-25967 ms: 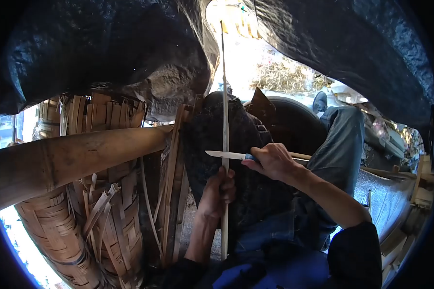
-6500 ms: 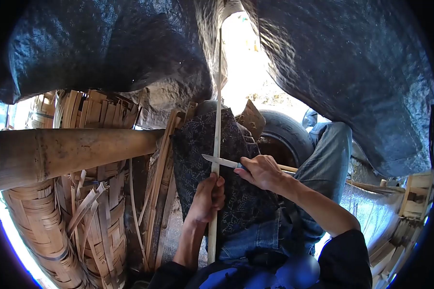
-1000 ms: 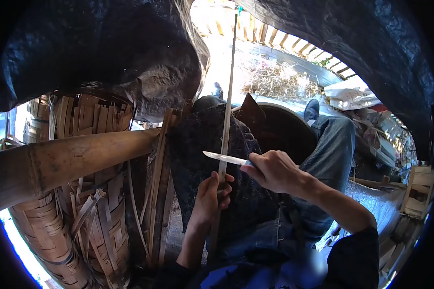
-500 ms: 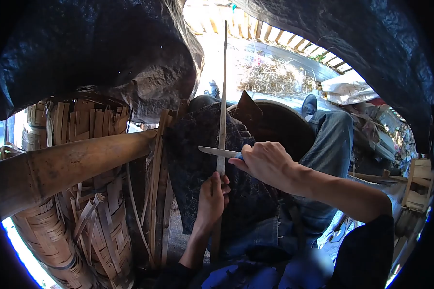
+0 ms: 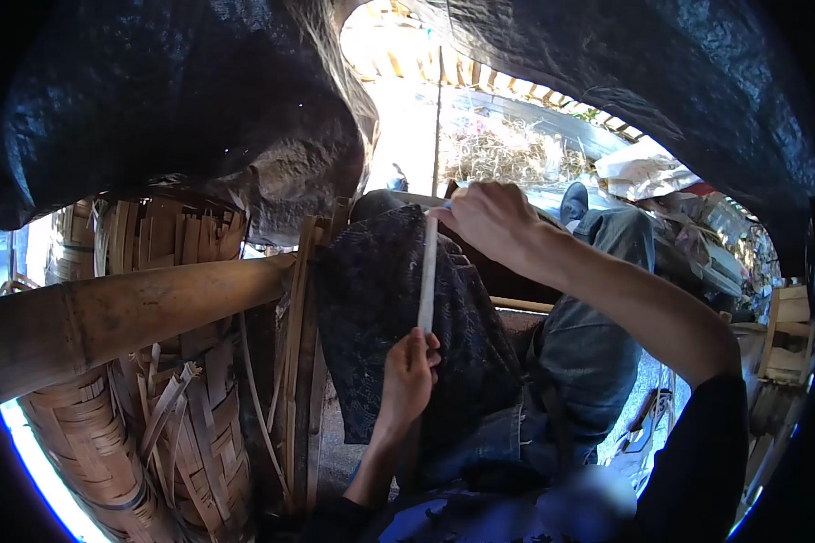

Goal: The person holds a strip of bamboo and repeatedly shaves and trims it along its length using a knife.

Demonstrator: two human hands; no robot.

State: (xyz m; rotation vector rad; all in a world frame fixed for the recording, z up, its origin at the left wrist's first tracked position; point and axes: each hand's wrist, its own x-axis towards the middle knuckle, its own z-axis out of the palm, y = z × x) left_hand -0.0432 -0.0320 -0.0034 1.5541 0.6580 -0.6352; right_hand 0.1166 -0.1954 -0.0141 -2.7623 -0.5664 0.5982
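Observation:
A long, thin pale strip runs away from me over a dark patterned cloth on my lap. My left hand is closed round the strip's near part. Farther out, my right hand grips the knife, whose blade points left and crosses the strip near the cloth's far edge. Fingers of the right hand hide most of the handle. Beyond the blade the strip narrows to a thin dark line.
A thick bamboo pole juts in from the left, above woven bamboo baskets. Upright slats stand beside my left arm. Dark sheeting hangs overhead. Dry straw and a white sack lie outside.
My right hand and the knife have moved forward along the strip, away from my left hand. The left hand still holds the strip at nearly the same place.

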